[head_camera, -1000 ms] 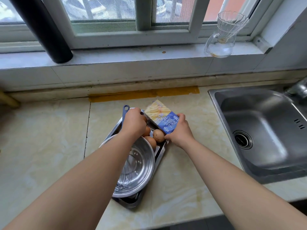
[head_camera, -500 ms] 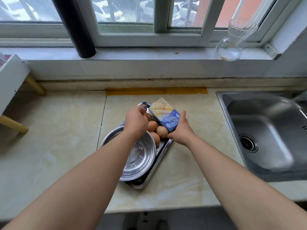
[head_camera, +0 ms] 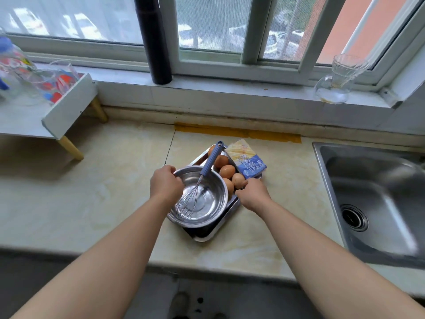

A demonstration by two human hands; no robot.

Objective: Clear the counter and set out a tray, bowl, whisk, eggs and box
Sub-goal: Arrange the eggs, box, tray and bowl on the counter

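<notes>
Head view showed the tray (head_camera: 207,236) resting on the counter (head_camera: 115,192), left of the sink (head_camera: 379,199). It carried the bowl (head_camera: 213,196) at its near end, with the whisk (head_camera: 201,177) leaning inside. The eggs (head_camera: 227,171) lay between the bowl and the box (head_camera: 247,161), probably so that they could not roll.

The left hand (head_camera: 165,184) had its fingers curled over the bowl's left rim, judged a steadying hold. The right hand (head_camera: 254,194) had its fingers curled down at the tray's right edge and appeared to grip the rim. Fingertip contact was hidden.
</notes>
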